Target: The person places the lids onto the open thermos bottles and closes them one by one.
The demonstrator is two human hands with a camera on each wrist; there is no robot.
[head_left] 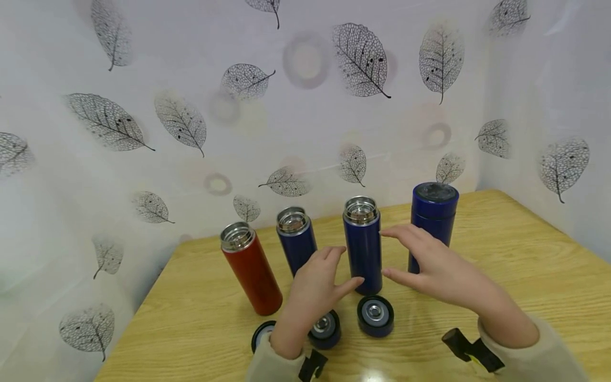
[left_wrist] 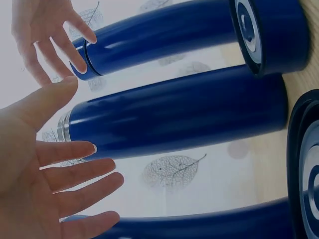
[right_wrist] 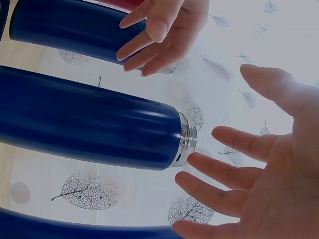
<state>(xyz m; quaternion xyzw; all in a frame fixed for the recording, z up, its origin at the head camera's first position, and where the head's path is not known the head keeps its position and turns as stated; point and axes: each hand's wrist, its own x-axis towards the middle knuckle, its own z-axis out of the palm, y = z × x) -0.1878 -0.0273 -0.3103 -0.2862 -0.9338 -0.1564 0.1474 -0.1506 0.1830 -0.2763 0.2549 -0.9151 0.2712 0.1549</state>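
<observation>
Two hands flank an uncapped blue thermos bottle with a bare steel neck, which stands upright on the table. The left hand has its fingers spread to the bottle's left; in the left wrist view its palm faces the blue body with nothing in it. On the other side the right hand reaches in with thumb and fingers apart, also holding nothing. In the right wrist view the right fingers come close to the steel neck. A dark lid lies upside down in front of the bottle.
Left of the hands stand an uncapped red thermos and another uncapped blue one. A capped blue thermos is behind the right hand. Two more lids, one partly hidden, lie near the left wrist. A leaf-patterned curtain backs the wooden table.
</observation>
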